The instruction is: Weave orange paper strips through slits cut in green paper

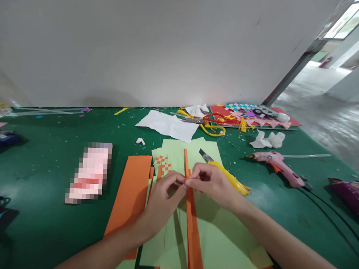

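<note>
My left hand (167, 195) and my right hand (212, 182) meet over an orange paper strip (191, 226), both pinching it with thumb and fingers. The strip runs lengthwise above light green paper sheets (219, 235). Left of my left hand, a small orange and green checkered weave (163, 164) shows on the green paper, which has long slits. An orange sheet (131, 188) lies farther left, partly under my left forearm. Just beyond my right hand rests a yellow utility knife (231, 178) with its blade out.
Scissors (208, 122) and white paper (168, 124) lie toward the wall. At right are a pink glue gun (277, 164) with a black cord and crumpled tissue (267, 139). A decorated red board (293, 123) sits behind; a blurred-out pink item (90, 172) lies left.
</note>
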`<action>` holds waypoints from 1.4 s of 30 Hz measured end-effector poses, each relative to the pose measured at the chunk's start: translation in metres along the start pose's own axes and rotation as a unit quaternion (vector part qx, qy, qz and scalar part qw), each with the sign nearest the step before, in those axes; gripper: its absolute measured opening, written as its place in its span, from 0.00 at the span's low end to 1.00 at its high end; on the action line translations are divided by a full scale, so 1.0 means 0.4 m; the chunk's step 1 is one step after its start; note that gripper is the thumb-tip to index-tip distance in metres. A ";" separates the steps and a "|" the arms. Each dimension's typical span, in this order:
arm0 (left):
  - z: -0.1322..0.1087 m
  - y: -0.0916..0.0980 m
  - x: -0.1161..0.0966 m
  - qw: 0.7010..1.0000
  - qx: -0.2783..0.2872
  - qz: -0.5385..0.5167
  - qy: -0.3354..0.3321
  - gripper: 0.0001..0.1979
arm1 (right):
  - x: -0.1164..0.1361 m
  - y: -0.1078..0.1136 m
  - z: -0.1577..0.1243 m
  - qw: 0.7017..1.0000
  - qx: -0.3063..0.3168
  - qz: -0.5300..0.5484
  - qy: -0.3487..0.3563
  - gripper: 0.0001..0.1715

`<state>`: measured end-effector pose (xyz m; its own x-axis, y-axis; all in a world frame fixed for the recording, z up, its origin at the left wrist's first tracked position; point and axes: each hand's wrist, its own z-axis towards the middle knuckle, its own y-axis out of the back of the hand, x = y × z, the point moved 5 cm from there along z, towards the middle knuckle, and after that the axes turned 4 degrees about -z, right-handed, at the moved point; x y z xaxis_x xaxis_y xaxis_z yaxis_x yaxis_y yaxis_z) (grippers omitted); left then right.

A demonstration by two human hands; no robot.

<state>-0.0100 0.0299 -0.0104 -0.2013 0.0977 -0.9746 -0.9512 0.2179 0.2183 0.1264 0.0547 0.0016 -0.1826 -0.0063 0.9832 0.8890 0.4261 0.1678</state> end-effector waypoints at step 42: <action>-0.001 -0.003 -0.013 1.000 0.012 -0.002 0.007 0.08 | -0.018 -0.004 0.003 1.000 -0.021 -0.003 -0.005 0.15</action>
<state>-0.0079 0.0287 -0.0058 -0.2011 0.0828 -0.9761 -0.9461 0.2417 0.2154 0.1258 0.0551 -0.0057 -0.1914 0.0009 0.9815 0.9046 0.3883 0.1760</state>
